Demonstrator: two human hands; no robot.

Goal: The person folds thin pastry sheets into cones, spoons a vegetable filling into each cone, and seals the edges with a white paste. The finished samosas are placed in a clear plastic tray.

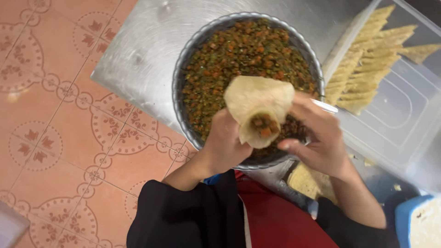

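Head view: a pastry cone (pixel 258 110) is gripped in the left hand (pixel 225 144) over the near rim of the bowl (pixel 183 59), its open mouth turned toward the person. The right hand (pixel 321 138), fingers loosely curled and holding nothing visible, is just beside it, near the tray (pixel 399 119) at the surface's right edge.

A clear plastic tub (pixel 404 115) sits at the right of the steel table (pixel 147 50), with folded pastry triangles (pixel 367 55) stacked along its left side (pale and uncooked-looking). Below the table spreads a floor of patterned terracotta tiles (pixel 59 119).
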